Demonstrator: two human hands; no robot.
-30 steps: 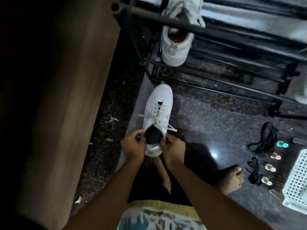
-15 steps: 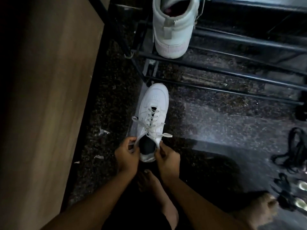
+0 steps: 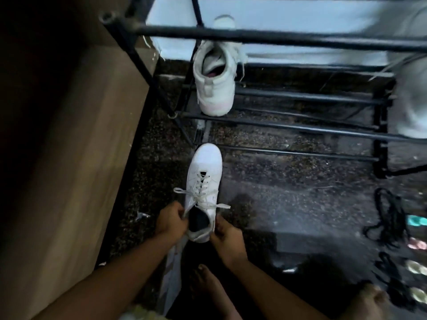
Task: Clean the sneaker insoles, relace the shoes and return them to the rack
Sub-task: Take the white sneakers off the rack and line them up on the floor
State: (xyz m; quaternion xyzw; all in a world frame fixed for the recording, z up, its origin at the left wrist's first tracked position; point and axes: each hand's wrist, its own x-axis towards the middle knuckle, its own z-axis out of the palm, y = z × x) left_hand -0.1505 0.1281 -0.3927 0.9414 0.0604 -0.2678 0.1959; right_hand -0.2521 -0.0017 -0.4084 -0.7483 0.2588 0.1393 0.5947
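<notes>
A white low sneaker [image 3: 204,167] with white laces tied in a bow points away from me, toe toward the black metal shoe rack [image 3: 288,129]. My left hand [image 3: 169,220] grips the left side of its collar by the heel. My right hand [image 3: 227,236] holds the right side of the heel. A dark insole shows inside the opening. A second white high-top sneaker [image 3: 215,82] stands heel toward me on a lower rack bar at the left.
A wooden cabinet side [image 3: 69,169] rises close on the left. Black laces [image 3: 388,215] and small coloured items [image 3: 416,220] lie on the dark speckled floor at right. My bare feet [image 3: 208,289] are below the shoe. A pale garment [image 3: 411,77] hangs at the rack's right.
The view tilted up and back, showing more of the rack. Both hands keep their hold on the sneaker's heel, which stays in about the same place before the rack.
</notes>
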